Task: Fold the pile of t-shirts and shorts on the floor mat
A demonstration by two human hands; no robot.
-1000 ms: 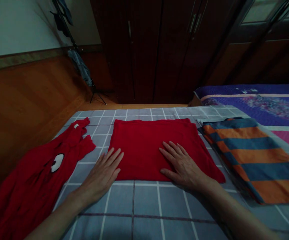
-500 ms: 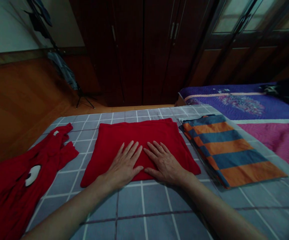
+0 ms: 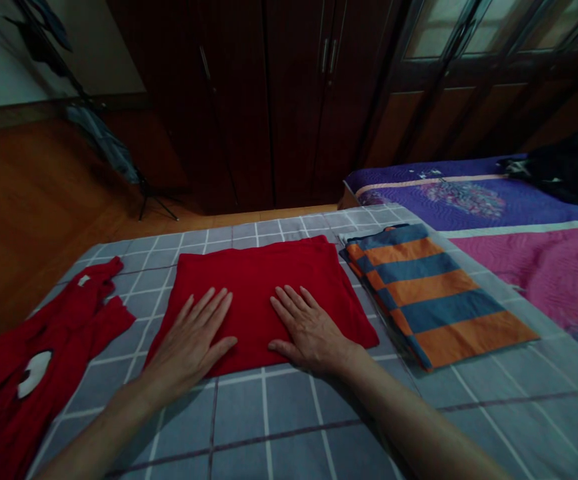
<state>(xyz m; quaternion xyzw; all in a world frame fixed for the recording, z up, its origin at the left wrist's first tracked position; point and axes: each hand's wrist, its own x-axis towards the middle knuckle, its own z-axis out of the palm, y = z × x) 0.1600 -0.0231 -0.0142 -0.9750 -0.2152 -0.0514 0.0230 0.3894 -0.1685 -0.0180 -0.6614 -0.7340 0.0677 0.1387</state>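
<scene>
A folded red cloth [image 3: 256, 280], which looks like a garment, lies flat in front of me. My left hand [image 3: 193, 340] rests palm down on its left part, fingers stretched out. On the right part lies my right hand [image 3: 306, 327], also flat with the fingers extended. Neither hand grips anything. To the left is a rumpled red garment [image 3: 63, 333] with a white and black eye-like patch. At the right, a folded blue and orange striped cloth [image 3: 439, 287] sits apart from both hands.
Everything lies on a grey checked bedsheet [image 3: 239, 427]. Beyond it on the right is a purple and pink bedcover [image 3: 509, 247] with a dark bundle [image 3: 569, 167]. A dark wardrobe [image 3: 249, 113] stands at the back, a clothes stand [image 3: 143, 190] at the back left.
My hands have moved apart: the left has slid leftward over the red cloth, while the right stays on its right part. The whole view has shifted slightly.
</scene>
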